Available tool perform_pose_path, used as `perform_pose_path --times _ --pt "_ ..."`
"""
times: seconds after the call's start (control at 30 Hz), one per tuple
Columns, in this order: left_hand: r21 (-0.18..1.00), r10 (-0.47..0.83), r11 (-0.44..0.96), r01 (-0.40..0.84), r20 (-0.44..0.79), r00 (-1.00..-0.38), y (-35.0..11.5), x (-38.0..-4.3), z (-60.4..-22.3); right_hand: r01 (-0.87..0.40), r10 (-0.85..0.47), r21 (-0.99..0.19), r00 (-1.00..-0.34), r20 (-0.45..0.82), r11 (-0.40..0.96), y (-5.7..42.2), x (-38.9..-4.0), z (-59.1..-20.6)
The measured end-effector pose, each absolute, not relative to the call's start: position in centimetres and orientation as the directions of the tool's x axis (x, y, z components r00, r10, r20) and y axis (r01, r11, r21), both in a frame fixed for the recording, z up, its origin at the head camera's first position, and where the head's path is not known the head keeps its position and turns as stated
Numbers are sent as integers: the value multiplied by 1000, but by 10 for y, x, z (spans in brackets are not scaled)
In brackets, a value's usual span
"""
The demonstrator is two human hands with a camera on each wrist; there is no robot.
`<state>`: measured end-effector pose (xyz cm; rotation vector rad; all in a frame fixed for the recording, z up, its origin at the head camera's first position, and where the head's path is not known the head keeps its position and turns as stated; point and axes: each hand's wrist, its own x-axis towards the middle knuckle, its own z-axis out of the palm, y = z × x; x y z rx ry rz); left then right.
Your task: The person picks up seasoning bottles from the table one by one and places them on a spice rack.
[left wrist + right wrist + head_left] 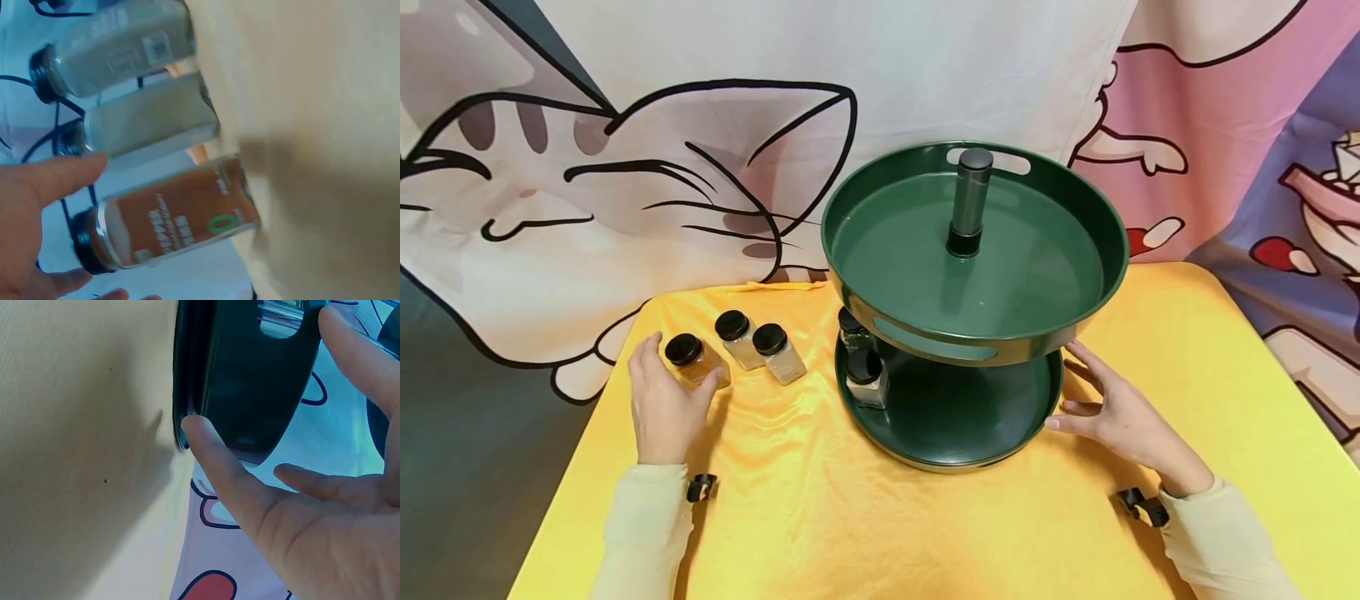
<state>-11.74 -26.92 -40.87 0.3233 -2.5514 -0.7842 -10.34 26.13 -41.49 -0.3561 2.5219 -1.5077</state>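
A spice jar with brown powder and a black lid (702,363) stands at the table's left side. Around it, with a gap between thumb and lid, my left hand (664,404) spreads its fingers; the left wrist view shows the same brown jar (181,215). Two jars of pale powder, one farther back (741,340) and one nearer (784,360), are just to its right. My right hand (1123,417) is at the right of a green two-tier round tray (947,433), its thumb touching the lower tier's rim (187,381) and its fingers extended.
Two black-lidded jars, a front one (867,390) and a back one (854,333), stand at the left of the lower tier. The upper tier (895,250) overhangs it, with a centre post (973,200). A yellow cloth (850,533) covers the table; a printed curtain (925,75) hangs behind.
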Motion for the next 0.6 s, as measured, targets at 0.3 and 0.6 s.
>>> perform_pose_path --times 0.3,0.6 --pt "591 -299 799 -113 227 -927 -281 -129 -417 -151 -320 -845 -947 -25 513 258 -103 -416" --pt "620 -312 770 -151 159 -937 -283 -129 -414 -165 -297 -773 -954 -33 613 256 -103 -416"
